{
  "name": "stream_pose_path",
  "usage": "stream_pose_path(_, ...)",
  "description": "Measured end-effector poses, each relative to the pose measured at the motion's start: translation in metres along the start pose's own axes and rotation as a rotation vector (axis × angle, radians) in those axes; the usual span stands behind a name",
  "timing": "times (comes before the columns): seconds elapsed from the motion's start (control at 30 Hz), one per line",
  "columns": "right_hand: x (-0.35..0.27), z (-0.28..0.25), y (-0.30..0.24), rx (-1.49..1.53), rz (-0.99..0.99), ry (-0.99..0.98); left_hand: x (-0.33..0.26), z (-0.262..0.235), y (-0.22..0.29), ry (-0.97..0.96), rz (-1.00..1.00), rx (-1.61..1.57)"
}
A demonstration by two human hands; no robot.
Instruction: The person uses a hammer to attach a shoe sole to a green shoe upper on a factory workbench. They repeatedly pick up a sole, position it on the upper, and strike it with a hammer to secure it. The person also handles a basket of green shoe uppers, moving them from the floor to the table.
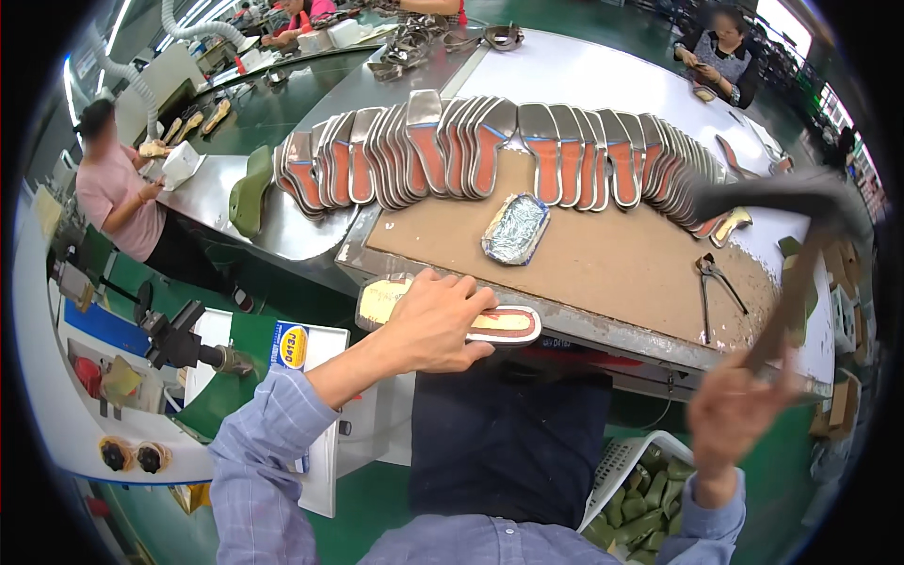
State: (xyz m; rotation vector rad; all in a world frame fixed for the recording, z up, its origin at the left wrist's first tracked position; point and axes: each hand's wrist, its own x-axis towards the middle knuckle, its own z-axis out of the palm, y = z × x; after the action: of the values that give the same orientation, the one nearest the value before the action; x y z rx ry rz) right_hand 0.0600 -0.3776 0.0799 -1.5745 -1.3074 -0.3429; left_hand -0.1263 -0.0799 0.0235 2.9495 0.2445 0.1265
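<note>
My left hand (433, 320) is closed over a sole-shaped shoe piece (508, 325) at the table's front edge. Its upward face is yellow at the left end and red with a pale rim at the right; my fingers cover its middle. At the right, my right hand (734, 414) grips the handle of a hammer (796, 273), raised above the table corner. Motion blurs both this hand and the hammer. On the brown board (584, 259), a foil-covered block (516, 229) lies beyond my left hand, and pincers (711, 282) lie nearer the right.
A long curved row of grey-and-red insoles (556, 165) spans the table. One green shoe last (250, 193) stands at its left end. Below right, a white basket (612, 476) holds several green lasts. A machine (179, 344) stands at left. Co-workers (122, 188) work further off.
</note>
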Motion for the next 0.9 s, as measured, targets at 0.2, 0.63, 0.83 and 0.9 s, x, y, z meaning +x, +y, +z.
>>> stream_pose_path(0.2, 0.010, 0.037, 0.002, -0.011, 0.249, -0.441, -0.002, 0.000, -0.003, 0.021, 0.003, -0.001)
stream_pose_path(0.63, -0.060, 0.048, 0.012, 0.214, 0.464, -0.222, 0.000, 0.000, 0.000, 0.024, -0.012, -0.020)
stream_pose_path(0.83, -0.053, 0.062, 0.001, 0.310, 0.667, -0.439, -0.004, 0.003, -0.003, 0.051, -0.022, -0.034)
stream_pose_path(0.9, -0.066, 0.067, 0.003, 0.304, 0.599, -0.302, -0.002, 0.001, 0.002, 0.034, -0.037, -0.023)
